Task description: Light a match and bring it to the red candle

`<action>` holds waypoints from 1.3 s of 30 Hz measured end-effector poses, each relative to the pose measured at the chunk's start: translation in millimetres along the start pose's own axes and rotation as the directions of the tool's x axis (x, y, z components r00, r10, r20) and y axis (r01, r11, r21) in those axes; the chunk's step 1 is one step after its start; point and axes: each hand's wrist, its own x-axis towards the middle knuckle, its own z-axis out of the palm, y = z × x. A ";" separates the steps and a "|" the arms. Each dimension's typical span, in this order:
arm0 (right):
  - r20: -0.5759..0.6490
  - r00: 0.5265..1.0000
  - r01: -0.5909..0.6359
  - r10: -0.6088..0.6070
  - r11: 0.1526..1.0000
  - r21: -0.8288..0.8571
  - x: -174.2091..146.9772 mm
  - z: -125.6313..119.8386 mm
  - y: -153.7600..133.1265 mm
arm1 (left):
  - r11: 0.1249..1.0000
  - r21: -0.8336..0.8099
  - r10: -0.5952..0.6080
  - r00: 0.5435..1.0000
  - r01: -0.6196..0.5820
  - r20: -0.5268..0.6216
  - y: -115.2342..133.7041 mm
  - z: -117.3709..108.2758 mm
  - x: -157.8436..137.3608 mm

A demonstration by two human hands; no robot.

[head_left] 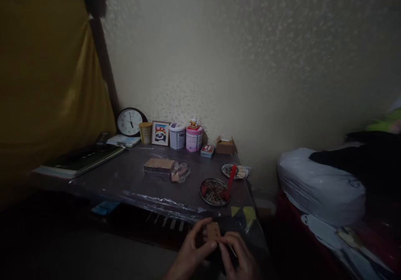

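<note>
Near the table's front edge, my left hand (191, 248) is closed around a small flat tan piece (213, 231) with a few dark marks on its face. My right hand (239, 255) is closed in a pinch at the lower right edge of that piece. A thin pale stick (232, 250) shows between the fingers of my right hand, its far end hidden. Beyond my hands lies a round metal plate (207, 198) of dark and white bits, with a red spoon-like tool (231, 182) resting across it.
Behind it sits a smaller plate (224, 172) with pale sticks (240, 171). A packed row of tan pieces (159, 165) and a clear plastic bag (181, 172) lie mid-table. Tins (177, 137), a picture frame (161, 133) and a clock (130, 121) line the wall. Books (83, 161) lie left.
</note>
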 end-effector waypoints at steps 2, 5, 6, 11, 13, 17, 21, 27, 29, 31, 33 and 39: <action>0.007 1.000 -0.010 0.010 1.000 0.006 -0.3 0.4 0.4 | 1.000 -0.006 -0.006 1.000 0.005 -0.017 0.2 0.6 -0.1; -0.002 1.000 -0.029 0.029 0.999 0.023 0.0 0.0 1.0 | 1.000 0.016 -0.005 0.999 0.006 -0.034 0.2 0.9 -0.6; -0.005 0.999 -0.036 0.036 0.999 0.032 0.3 -0.3 1.2 | 1.000 0.026 -0.007 0.999 0.008 -0.037 0.0 0.8 -0.6; 0.011 0.987 -0.163 0.163 0.974 0.157 1.3 -0.4 3.2 | 1.000 -0.009 -0.015 0.998 0.015 -0.059 -2.7 -0.8 1.8; 0.005 0.968 -0.243 0.253 0.926 0.289 1.0 0.4 4.5 | 1.000 -0.016 -0.021 0.996 0.020 -0.086 -3.2 -2.0 3.6; 0.006 0.878 -0.411 0.478 0.749 0.520 2.3 -1.4 6.4 | 0.997 -0.029 -0.067 0.992 0.065 -0.103 1.0 -3.3 4.2; 0.071 0.831 -0.503 0.552 0.691 0.520 8.2 -6.9 10.1 | 0.990 -0.095 -0.114 0.988 0.104 -0.108 8.3 -1.2 0.2; 0.105 0.746 -0.559 0.657 0.533 0.635 11.8 -4.7 17.6 | 0.980 -0.167 -0.124 0.988 0.107 -0.090 9.9 1.9 -1.6; 0.088 0.749 -0.558 0.656 0.554 0.618 11.6 -4.4 17.6 | 0.980 -0.163 -0.127 0.989 0.113 -0.075 9.7 1.4 -1.0; 0.052 0.762 -0.552 0.645 0.607 0.571 11.8 -5.4 16.7 | 0.981 -0.157 -0.125 0.990 0.114 -0.059 8.3 0.2 -0.2; 0.018 0.781 -0.544 0.625 0.666 0.511 12.2 -7.0 16.2 | 0.981 -0.163 -0.117 0.992 0.110 -0.037 4.6 -1.5 1.2; 0.021 0.815 -0.533 0.579 0.734 0.421 8.7 -6.8 22.9 | 0.978 -0.175 -0.121 0.992 0.113 -0.036 -11.0 -5.9 6.1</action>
